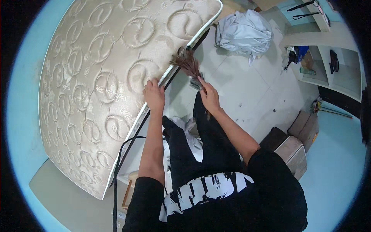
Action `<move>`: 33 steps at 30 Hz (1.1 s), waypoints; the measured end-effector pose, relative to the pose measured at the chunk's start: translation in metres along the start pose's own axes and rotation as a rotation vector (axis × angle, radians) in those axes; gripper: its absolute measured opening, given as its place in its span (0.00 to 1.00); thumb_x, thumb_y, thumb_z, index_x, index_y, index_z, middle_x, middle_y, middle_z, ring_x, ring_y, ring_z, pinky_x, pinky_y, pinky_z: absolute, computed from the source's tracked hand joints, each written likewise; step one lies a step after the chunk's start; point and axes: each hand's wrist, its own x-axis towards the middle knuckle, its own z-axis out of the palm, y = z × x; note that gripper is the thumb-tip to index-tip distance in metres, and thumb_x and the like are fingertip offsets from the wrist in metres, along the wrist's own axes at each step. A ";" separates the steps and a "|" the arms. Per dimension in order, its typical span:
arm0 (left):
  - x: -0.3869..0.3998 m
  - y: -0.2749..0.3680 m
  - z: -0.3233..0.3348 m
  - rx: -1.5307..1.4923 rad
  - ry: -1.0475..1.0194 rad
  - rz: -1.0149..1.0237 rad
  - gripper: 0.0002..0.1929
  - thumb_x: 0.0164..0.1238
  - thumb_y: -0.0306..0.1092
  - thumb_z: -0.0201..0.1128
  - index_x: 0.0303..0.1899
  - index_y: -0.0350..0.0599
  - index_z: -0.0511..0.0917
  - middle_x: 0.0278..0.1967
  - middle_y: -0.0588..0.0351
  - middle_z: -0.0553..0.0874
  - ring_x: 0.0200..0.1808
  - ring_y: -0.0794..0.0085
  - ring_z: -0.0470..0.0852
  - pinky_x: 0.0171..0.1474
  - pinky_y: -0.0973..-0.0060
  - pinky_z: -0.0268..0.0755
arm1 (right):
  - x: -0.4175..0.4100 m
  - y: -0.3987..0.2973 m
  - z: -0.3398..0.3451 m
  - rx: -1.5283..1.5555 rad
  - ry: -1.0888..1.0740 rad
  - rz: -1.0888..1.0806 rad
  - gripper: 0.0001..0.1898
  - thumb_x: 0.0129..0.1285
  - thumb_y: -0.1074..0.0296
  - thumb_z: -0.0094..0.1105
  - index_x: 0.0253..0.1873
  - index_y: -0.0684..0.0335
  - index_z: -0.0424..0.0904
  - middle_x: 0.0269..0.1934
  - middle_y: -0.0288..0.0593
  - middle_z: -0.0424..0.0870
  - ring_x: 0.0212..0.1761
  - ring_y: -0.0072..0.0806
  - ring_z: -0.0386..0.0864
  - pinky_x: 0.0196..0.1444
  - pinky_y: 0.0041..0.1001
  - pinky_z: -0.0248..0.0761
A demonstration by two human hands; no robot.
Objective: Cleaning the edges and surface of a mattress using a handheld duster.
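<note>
A large quilted mattress [107, 87] in beige fabric with white piping fills the left of the view, its edge running diagonally past me. My left hand [155, 94] rests on that edge, fingers on the top face and thumb near the piping. In my right hand [209, 95] is a brown feather duster [189, 64]; its feathers touch the mattress edge farther up from my left hand. Part of the duster's handle is hidden by my hand.
A pale cloth heap [245, 33] stands on the tiled floor [232, 78] ahead. White open shelves [321, 63] hold small items at the right. Cushioned blocks [291, 150] sit by the right wall. A black cable [115, 179] hangs at the left, near a wooden stool [129, 188].
</note>
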 end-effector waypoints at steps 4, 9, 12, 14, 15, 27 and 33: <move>0.013 0.018 0.003 0.094 -0.003 -0.028 0.17 0.59 0.42 0.65 0.47 0.49 0.73 0.39 0.54 0.77 0.43 0.59 0.78 0.47 0.62 0.66 | 0.007 0.005 -0.016 -0.163 -0.245 -0.238 0.28 0.62 0.75 0.52 0.67 0.45 0.68 0.37 0.48 0.75 0.36 0.49 0.76 0.40 0.40 0.70; 0.027 0.020 0.010 0.053 -0.020 -0.009 0.11 0.64 0.37 0.61 0.44 0.47 0.74 0.37 0.52 0.80 0.40 0.59 0.80 0.44 0.61 0.67 | 0.036 0.017 -0.032 -0.062 0.045 -0.042 0.28 0.61 0.74 0.53 0.67 0.43 0.69 0.35 0.47 0.74 0.34 0.48 0.76 0.39 0.41 0.72; 0.031 0.010 0.011 -0.016 -0.024 0.026 0.09 0.65 0.35 0.59 0.43 0.45 0.75 0.37 0.50 0.82 0.39 0.54 0.80 0.43 0.59 0.68 | 0.036 0.019 -0.038 -0.117 -0.230 -0.279 0.28 0.61 0.75 0.51 0.66 0.44 0.69 0.35 0.47 0.74 0.34 0.48 0.76 0.39 0.40 0.71; 0.033 0.005 0.013 -0.112 0.008 0.048 0.08 0.66 0.34 0.57 0.42 0.43 0.75 0.36 0.48 0.82 0.40 0.51 0.80 0.43 0.56 0.68 | 0.044 0.021 -0.041 -0.088 -0.139 -0.210 0.28 0.61 0.75 0.51 0.66 0.43 0.69 0.35 0.47 0.74 0.35 0.47 0.76 0.39 0.41 0.72; 0.036 0.007 0.012 -0.110 0.006 0.050 0.08 0.66 0.34 0.57 0.42 0.43 0.75 0.36 0.48 0.82 0.40 0.51 0.80 0.43 0.56 0.68 | 0.051 0.025 -0.043 -0.068 -0.045 -0.140 0.28 0.61 0.75 0.51 0.66 0.42 0.69 0.35 0.46 0.74 0.35 0.47 0.76 0.40 0.41 0.72; 0.064 0.058 0.009 -0.046 0.042 0.085 0.16 0.56 0.39 0.68 0.44 0.46 0.76 0.35 0.51 0.79 0.38 0.54 0.79 0.41 0.60 0.67 | 0.070 0.042 -0.052 -0.017 -0.072 -0.142 0.27 0.62 0.75 0.51 0.66 0.46 0.70 0.35 0.49 0.75 0.35 0.47 0.76 0.40 0.39 0.71; 0.099 0.091 0.017 0.004 0.016 0.092 0.17 0.57 0.42 0.67 0.45 0.49 0.74 0.36 0.52 0.79 0.39 0.55 0.80 0.40 0.59 0.68 | 0.083 0.053 -0.055 0.072 0.111 -0.075 0.26 0.62 0.75 0.51 0.65 0.45 0.71 0.32 0.49 0.73 0.34 0.46 0.76 0.40 0.37 0.71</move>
